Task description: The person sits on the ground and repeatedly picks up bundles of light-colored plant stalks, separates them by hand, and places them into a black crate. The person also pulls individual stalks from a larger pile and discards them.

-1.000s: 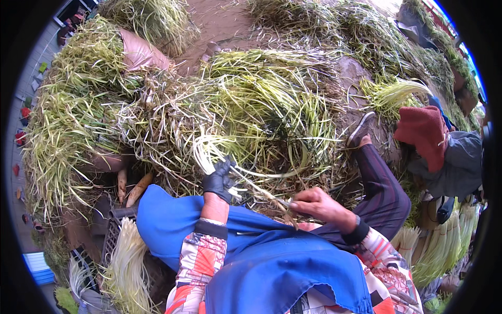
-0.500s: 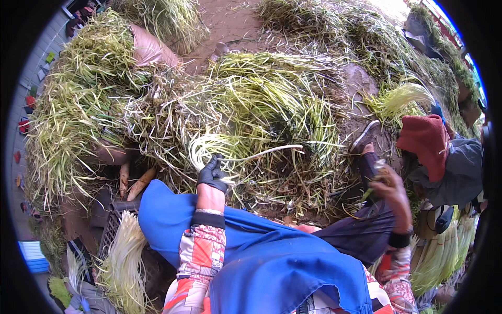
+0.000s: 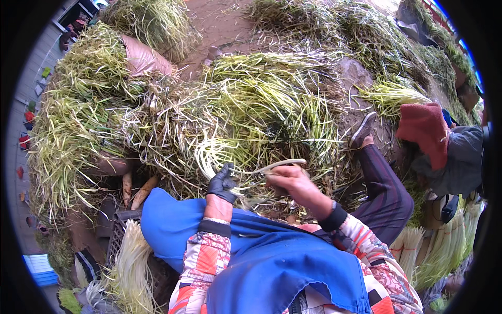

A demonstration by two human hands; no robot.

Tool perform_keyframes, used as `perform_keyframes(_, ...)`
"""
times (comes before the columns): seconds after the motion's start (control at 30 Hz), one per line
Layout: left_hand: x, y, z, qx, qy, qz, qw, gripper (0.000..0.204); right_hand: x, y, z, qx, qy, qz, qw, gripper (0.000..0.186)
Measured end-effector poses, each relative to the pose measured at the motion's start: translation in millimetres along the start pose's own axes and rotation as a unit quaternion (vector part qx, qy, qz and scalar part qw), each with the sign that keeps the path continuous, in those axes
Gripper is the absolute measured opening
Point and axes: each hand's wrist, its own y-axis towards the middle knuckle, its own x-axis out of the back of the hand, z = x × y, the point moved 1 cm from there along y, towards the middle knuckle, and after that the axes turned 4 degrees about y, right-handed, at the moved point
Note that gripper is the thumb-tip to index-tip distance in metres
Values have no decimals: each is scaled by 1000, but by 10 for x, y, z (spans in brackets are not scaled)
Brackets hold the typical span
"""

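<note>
My left hand (image 3: 221,183), in a dark glove, is closed round a small bunch of pale, leek-like stalks (image 3: 208,153), whose white ends curl up beyond my fingers. One long pale stalk (image 3: 250,171) sticks out of the bunch to the right, reaching past my right fingertips. My bare right hand (image 3: 299,187) is beside that stalk with its fingers curled together. Whether they pinch the stalk or some thin leaf is hidden. Below both hands, a blue apron (image 3: 282,261) covers my lap.
A wide heap of loose green stalks (image 3: 272,104) lies in front of me. At the left, a dark crate (image 3: 116,235) stands beside a bundle of pale stalks (image 3: 132,251). Tied bundles (image 3: 444,246) stand at the right, near a person in grey clothing (image 3: 455,162).
My right hand has come in from the far right to the stalk beside my left hand. The left hand keeps its bunch and has shifted slightly right and down.
</note>
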Motion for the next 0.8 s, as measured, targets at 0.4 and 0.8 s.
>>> perform_keyframes(0.4,21,137,-178,-125,87,-64,986,13,1882,-1181,693,71,-245,-142,956,20)
perform_keyframes(0.8,-309,-246,28,-232,169,-37,957,34,141,-545,-353,9,-313,40,949,38)
